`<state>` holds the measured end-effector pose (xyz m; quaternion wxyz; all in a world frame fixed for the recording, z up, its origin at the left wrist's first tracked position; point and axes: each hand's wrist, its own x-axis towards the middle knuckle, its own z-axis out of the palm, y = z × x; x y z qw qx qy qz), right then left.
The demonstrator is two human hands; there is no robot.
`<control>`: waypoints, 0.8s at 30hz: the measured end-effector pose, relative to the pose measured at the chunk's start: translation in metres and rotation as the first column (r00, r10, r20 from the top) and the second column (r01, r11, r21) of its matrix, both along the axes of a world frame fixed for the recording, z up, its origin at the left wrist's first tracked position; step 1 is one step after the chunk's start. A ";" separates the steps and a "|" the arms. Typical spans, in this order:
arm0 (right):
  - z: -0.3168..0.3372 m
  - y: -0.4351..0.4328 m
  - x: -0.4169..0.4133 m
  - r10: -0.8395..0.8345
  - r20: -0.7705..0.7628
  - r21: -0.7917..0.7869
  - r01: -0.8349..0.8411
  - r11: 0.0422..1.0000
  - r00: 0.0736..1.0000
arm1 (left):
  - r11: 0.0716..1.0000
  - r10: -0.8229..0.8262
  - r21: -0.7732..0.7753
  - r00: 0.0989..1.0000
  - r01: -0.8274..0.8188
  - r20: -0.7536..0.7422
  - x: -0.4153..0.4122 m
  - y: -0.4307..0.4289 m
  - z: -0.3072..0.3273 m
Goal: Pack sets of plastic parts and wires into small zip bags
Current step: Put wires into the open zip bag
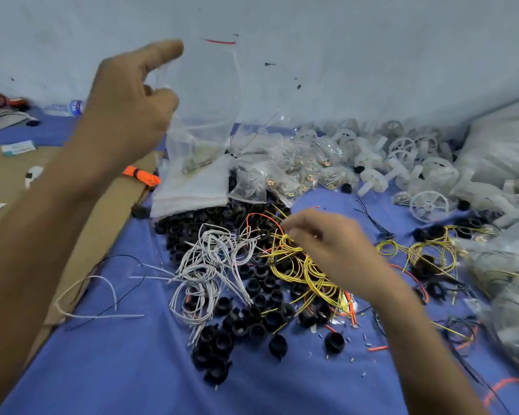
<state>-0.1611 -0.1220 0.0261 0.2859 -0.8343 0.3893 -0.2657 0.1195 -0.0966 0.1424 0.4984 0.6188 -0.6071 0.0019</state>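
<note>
My left hand point(132, 97) is raised and pinches the edge of a clear zip bag point(204, 94) with a red seal line; small metal parts lie at the bag's bottom. My right hand point(321, 238) reaches down into the yellow wires point(300, 265), fingers curled round a strand. White wires point(210, 259) lie in a tangle to the left, over a heap of black plastic parts point(252, 319). An orange wire point(261, 217) loops just behind my right hand.
A stack of empty zip bags point(189, 187) lies behind the black parts, with filled bags point(285, 166) and white plastic wheels point(402, 157) beyond. More yellow wires point(426, 250) lie at right. Cardboard point(108, 211) and an orange tool point(141, 176) sit left on the blue cloth point(126, 369).
</note>
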 end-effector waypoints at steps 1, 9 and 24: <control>-0.013 0.001 0.008 0.014 -0.062 -0.020 -0.015 1.000 0.998 | 0.999 -0.036 0.013 0.999 0.036 0.019 -0.006 0.000 -0.004; -0.090 0.017 0.086 0.130 -0.407 -0.102 -0.186 0.977 0.904 | 0.951 -0.104 0.300 0.993 0.081 0.061 -0.053 0.016 -0.108; -0.089 0.006 0.097 0.143 -0.511 -0.032 -0.185 0.982 0.848 | 0.961 -0.108 0.257 0.994 0.100 0.016 -0.048 0.024 -0.128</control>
